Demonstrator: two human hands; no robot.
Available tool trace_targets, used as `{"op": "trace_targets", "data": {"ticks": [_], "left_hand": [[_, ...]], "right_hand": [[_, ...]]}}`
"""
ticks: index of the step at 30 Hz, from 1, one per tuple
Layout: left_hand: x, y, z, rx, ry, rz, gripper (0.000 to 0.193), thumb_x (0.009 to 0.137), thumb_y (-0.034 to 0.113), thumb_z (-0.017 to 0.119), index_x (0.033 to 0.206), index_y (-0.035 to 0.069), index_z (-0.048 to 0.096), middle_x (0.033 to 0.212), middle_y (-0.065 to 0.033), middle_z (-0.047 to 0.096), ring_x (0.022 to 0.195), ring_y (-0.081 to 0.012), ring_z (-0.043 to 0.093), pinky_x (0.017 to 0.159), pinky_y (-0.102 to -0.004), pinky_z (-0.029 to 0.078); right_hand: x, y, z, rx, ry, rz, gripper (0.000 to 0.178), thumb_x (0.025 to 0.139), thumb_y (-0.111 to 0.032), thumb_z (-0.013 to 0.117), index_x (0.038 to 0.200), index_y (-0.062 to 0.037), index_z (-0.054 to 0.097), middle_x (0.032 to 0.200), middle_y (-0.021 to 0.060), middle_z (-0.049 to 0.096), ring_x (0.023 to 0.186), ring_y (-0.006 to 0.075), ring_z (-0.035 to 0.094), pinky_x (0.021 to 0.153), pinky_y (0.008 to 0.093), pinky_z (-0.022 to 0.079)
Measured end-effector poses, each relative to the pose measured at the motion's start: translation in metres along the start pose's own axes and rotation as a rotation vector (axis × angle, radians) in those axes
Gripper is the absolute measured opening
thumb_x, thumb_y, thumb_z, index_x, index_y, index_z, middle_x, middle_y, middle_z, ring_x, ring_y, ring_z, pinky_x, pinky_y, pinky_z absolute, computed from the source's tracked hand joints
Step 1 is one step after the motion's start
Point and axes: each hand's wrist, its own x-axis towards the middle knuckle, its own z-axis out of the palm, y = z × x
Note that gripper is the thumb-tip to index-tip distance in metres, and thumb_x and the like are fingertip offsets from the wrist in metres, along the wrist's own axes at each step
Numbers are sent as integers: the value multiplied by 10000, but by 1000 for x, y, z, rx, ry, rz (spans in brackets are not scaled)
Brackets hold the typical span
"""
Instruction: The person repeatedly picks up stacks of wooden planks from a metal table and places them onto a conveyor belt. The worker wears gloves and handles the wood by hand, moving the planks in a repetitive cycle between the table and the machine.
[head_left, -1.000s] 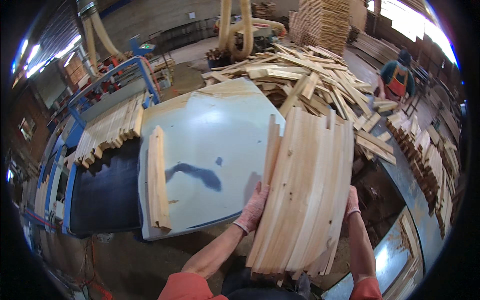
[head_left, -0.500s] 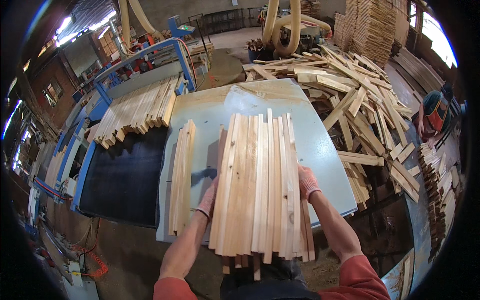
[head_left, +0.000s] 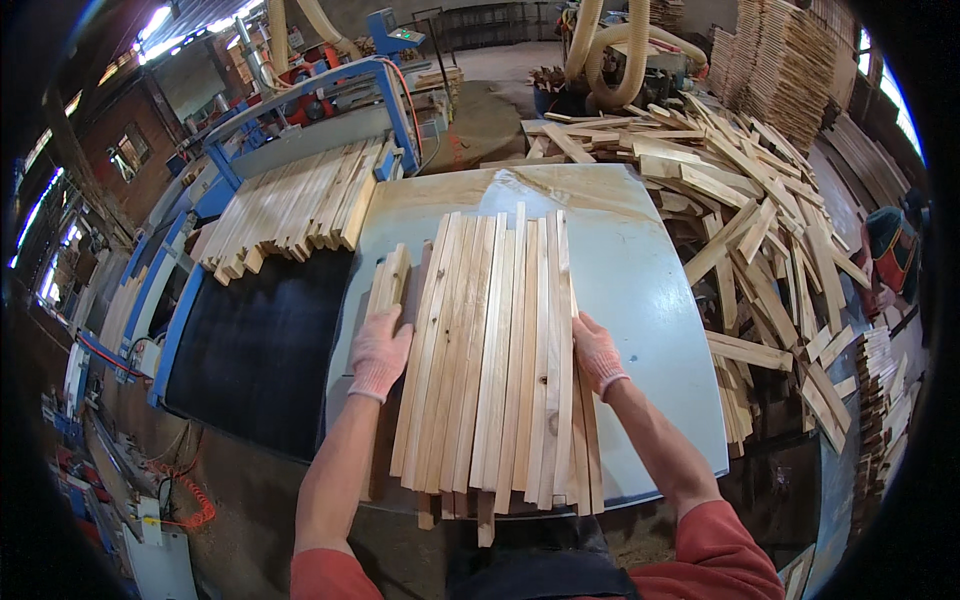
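Note:
A broad bundle of pale wooden strips [head_left: 490, 350] lies before me on the light table, its near ends jutting past the front edge. Other strips show under its right side and near end. My right hand [head_left: 598, 352], in a pinkish knit glove, holds the bundle's right side, fingertips at its edge. On the left, a narrow stack of wooden strips [head_left: 391, 277] lies beside the bundle. My gloved left hand [head_left: 380, 352] is closed over this narrow stack, its thumb toward the bundle; part of its grip is hidden.
The table [head_left: 640, 290] adjoins a black conveyor belt [head_left: 260, 350] on the left. A row of strips [head_left: 300, 205] sits at the blue machine frame [head_left: 400, 115]. Loose boards [head_left: 760, 230] are heaped at right, near another person [head_left: 890, 255]. Thick hoses [head_left: 610, 80] hang behind.
The bundle has shifted left on the table, closer to the narrow stack. My left hand has moved from the bundle's left side onto that stack. My right hand has stayed at the bundle's right side.

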Motion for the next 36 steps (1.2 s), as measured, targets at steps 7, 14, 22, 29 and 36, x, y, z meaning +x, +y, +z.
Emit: {"op": "trace_targets", "data": {"ticks": [7,14,22,29,36], "left_hand": [[-47,-66,-51,-337,-244,-36,707,1036,390,654,1603,14,460,1632,-245,473,1480,-411,485,1250,-471,391],[-69,-53,-27,-1180,-262,-397,618,1149,367,486,1660,38,372,1483,-142,566,1309,-268,581,1120,-417,497],[-63,-82,-16,-1436,-454,-237,586,1095,359,630,1557,22,502,1472,-188,624,1228,-311,676,1033,-419,586],[-83,-67,-17,-1599,-294,-506,481,1079,281,591,1450,-25,596,1374,-213,687,1191,-313,698,1037,-430,573],[-100,-11,-116,-1325,374,-22,482,1124,373,507,1363,-21,651,1324,-213,708,1223,-324,679,1080,-465,521]], "right_hand": [[-20,15,14,316,3,-61,726,1105,-245,638,1667,82,313,1698,204,434,1517,246,468,1247,342,376],[-40,-17,83,103,170,-33,723,1042,-365,639,1626,14,445,1490,163,677,1334,222,633,1109,351,493],[-14,-2,98,-262,317,-49,806,1012,-569,551,1593,-13,490,1500,285,624,1415,426,582,1193,450,446],[-147,65,78,122,226,-143,807,1066,-607,524,1660,-67,433,1656,204,506,1521,340,484,1279,407,350],[-287,123,40,263,49,-141,740,1104,-415,617,1649,36,403,1472,116,637,1333,203,578,1176,334,436]]}}
